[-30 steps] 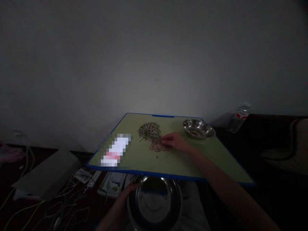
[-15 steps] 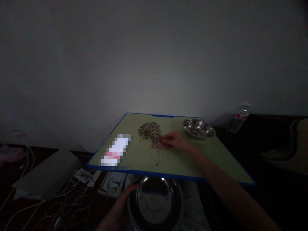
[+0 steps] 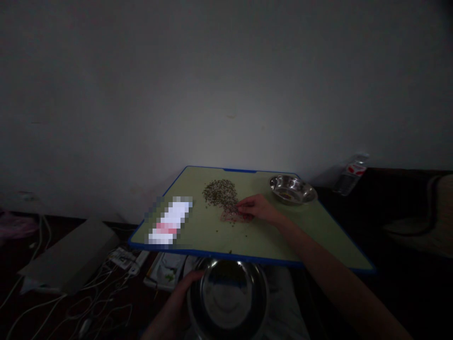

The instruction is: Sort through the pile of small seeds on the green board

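My left hand (image 3: pixel 189 293) grips the rim of a steel bowl (image 3: pixel 226 302) just below the table's front edge. On the green tabletop (image 3: pixel 198 226) with its blue border, my right hand (image 3: pixel 256 208) has its fingers pinched together at a pinkish see-through piece (image 3: pixel 230 215), seemingly thin plastic. Beyond that piece lies a spread of small dark seed-like bits (image 3: pixel 219 191). A few stray bits (image 3: pixel 230 251) are scattered toward the front edge. What the bowl holds is hard to make out in the dim light.
A second steel bowl (image 3: pixel 293 190) stands at the back right of the table. A blurred white, phone-like rectangle (image 3: pixel 171 221) lies on the left. A plastic bottle (image 3: pixel 353 174) stands off to the right. Cables (image 3: pixel 99 283) and a grey box (image 3: pixel 71 252) are on the floor.
Several loose bits in front of the pinkish piece have shifted, and one now lies at the table's front edge. My right hand has moved only slightly; my left hand and its bowl stay put.
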The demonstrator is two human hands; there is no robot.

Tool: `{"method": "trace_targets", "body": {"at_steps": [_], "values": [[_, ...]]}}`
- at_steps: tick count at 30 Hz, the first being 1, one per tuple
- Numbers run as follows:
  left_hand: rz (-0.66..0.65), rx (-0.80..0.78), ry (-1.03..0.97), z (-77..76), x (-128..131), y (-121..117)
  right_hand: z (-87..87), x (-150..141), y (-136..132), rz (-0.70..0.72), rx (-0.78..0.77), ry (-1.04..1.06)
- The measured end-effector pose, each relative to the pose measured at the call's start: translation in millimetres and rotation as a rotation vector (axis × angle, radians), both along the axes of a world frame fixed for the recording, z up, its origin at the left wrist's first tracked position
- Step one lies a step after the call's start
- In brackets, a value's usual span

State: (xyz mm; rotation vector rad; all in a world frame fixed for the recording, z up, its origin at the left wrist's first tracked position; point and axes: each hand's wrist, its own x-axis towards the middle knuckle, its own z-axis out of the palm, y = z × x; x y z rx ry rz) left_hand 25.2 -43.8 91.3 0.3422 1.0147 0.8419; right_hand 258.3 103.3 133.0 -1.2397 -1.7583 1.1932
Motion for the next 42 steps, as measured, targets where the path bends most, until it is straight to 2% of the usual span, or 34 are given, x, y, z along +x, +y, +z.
{"method": "trace_targets", "body": {"at_steps": [8, 22, 25, 28, 33, 42], "values": [[0.016, -0.009, 0.028, 8.1, 3.5, -0.2, 0.8, 0.0, -1.0, 0.007, -0.030, 0.005], [0.011, -0.022, 0.031, 5.3, 2.3, -0.6, 1.5, 0.0, -2.0, 0.017, -0.032, -0.002], [0.040, -0.040, -0.001, 6.6, 2.5, -0.5, 1.6, -0.2, -1.9, 0.020, -0.035, -0.013], [0.014, -0.048, -0.035, 5.5, 2.1, 0.3, 1.1, -0.1, -1.6, 0.020, -0.041, -0.015], [0.003, -0.018, 0.003, 0.2, 0.1, 0.9, -0.8, 0.3, -1.2, 0.036, -0.070, 0.010], [0.022, -0.004, 0.012, 1.8, 0.0, -1.4, -0.5, 1.9, 0.3, 0.040, -0.057, -0.020]]}}
